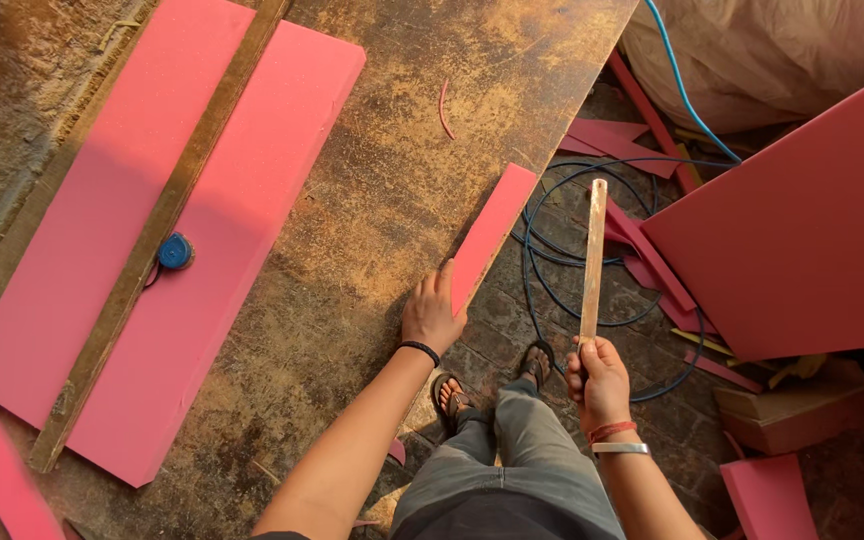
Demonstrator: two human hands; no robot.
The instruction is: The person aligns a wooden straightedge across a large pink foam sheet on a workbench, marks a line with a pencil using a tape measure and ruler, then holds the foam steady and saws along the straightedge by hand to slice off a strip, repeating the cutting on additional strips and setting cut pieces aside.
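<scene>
Warm low sunlight, soft shadows, sharp focus, slight edge distortion

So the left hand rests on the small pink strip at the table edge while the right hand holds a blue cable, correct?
Not quite. In the head view the right hand holds a wooden stick, not the blue cable, which lies on the floor. The left hand does rest on the pink strip.

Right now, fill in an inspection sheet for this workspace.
Surface: worn brown board, scratched.
Job's things: left hand rests on a small pink foam strip at the board's edge; right hand holds a wooden stick in a closed grip.
Clutter: large pink foam panel under a wooden slat; blue tape measure; pink offcuts.
Cables: blue cable coiled on the floor.
Surroundings: big pink sheet, cardboard box.
</scene>
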